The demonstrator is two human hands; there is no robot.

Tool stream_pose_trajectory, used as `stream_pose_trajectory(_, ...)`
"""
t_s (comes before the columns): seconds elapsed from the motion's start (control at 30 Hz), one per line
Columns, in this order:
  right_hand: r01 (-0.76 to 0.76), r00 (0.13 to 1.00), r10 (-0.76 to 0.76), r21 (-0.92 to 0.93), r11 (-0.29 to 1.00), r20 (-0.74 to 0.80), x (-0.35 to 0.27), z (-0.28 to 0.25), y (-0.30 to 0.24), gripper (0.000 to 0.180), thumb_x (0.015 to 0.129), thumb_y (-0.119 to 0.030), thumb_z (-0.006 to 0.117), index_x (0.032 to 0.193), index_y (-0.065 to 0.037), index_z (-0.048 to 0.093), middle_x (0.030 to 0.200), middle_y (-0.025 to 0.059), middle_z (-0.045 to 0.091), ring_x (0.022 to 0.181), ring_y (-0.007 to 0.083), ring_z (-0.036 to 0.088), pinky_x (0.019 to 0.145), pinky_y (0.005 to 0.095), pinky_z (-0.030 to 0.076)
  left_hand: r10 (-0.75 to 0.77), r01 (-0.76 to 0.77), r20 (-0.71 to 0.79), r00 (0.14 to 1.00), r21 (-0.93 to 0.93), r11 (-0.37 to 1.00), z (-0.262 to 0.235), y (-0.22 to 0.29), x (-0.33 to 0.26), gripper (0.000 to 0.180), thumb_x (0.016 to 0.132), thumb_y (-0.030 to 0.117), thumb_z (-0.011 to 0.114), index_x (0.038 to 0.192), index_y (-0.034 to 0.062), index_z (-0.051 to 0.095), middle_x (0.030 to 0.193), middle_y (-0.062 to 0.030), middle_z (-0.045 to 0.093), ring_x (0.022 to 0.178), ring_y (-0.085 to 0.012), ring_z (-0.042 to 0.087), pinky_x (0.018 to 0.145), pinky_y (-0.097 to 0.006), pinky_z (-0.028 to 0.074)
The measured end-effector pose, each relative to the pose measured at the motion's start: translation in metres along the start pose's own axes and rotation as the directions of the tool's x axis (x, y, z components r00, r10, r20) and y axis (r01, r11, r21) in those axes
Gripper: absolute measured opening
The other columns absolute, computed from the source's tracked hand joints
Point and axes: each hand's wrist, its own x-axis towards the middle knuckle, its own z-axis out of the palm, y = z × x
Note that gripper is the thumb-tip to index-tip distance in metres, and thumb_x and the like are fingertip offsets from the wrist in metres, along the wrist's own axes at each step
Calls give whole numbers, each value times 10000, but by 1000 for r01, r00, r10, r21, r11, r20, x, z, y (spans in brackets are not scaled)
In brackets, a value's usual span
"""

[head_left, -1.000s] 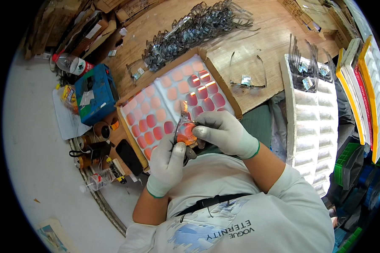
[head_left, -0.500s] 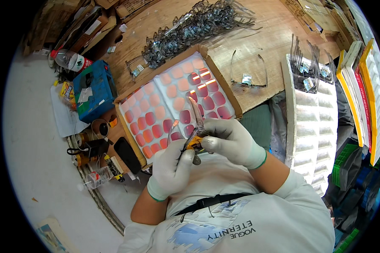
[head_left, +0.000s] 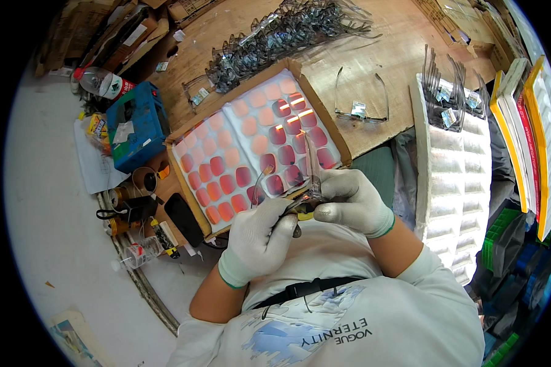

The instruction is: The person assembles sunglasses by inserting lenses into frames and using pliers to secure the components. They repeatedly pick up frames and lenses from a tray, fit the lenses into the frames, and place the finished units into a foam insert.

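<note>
Both gloved hands meet over the near edge of a shallow cardboard box. A grey translucent eyeglass frame (head_left: 313, 165) is gripped between them, its temples sticking up and away from me. My left hand (head_left: 257, 238) is closed round one side of the frame, thumb pressed on it. My right hand (head_left: 356, 203) pinches the other side with thumb and fingers. A small yellowish patch shows under the frame between the hands; I cannot tell what it is. Red and pink tinted lenses (head_left: 226, 184) lie in rows on white sheets in the box (head_left: 322, 109) just beyond.
A heap of grey eyeglass frames (head_left: 269, 46) lies at the back; one pair of glasses (head_left: 361, 113) sits apart. More frames (head_left: 444, 101) stand on a white compartment tray (head_left: 450, 196) at right. Left are a blue box (head_left: 134, 131), a black phone (head_left: 183, 219) and plastic bottles (head_left: 103, 84).
The held frame has turned and its temples have shifted right. My right hand has moved slightly right, and the orange-yellow piece between the hands is now mostly hidden. Both hands keep their grip.
</note>
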Motion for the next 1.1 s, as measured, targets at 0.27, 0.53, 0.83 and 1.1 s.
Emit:
stream_pose_trajectory(0.27, 30, 999, -13, -383, 923, 45, 1, 4, -33, 196, 893, -132, 709, 902, 48, 633, 801, 159, 600, 673, 266, 599, 627, 354, 479, -2, -8, -92, 996, -111, 994, 5, -2, -5, 154, 909, 17, 554, 1016, -49, 643, 710, -77, 712, 652, -103, 684, 628, -259, 543)
stream_pose_trajectory(0.53, 26, 1000, -17, -397, 917, 25, 4, 9, -45, 190, 874, -144, 710, 859, 35, 649, 735, 163, 580, 659, 315, 597, 612, 370, 475, 129, -100, -241, 962, 130, 986, 9, 13, -9, 129, 836, 13, 668, 953, -41, 657, 660, -100, 660, 560, -168, 646, 548, -288, 513)
stream_pose_trajectory(0.83, 192, 968, -243, -447, 874, -58, 0, 23, -47, 156, 823, -130, 736, 847, 8, 666, 752, 140, 589, 695, 316, 610, 633, 389, 489, 249, -169, -317, 915, 260, 951, 11, 15, -13, 111, 762, 10, 701, 869, -12, 688, 594, -100, 596, 477, -236, 567, 477, -331, 445)
stream_pose_trajectory(1.1, 104, 919, -366, -806, 583, -146, -4, 2, -28, 542, 677, -358, 883, 1033, -15, 660, 1261, 201, 537, 1016, 412, 622, 969, 496, 480, 12, -140, 270, 963, 463, 875, -19, 26, 22, 223, 795, 127, 708, 1012, 77, 704, 626, -87, 620, 499, -283, 604, 486, -369, 485)
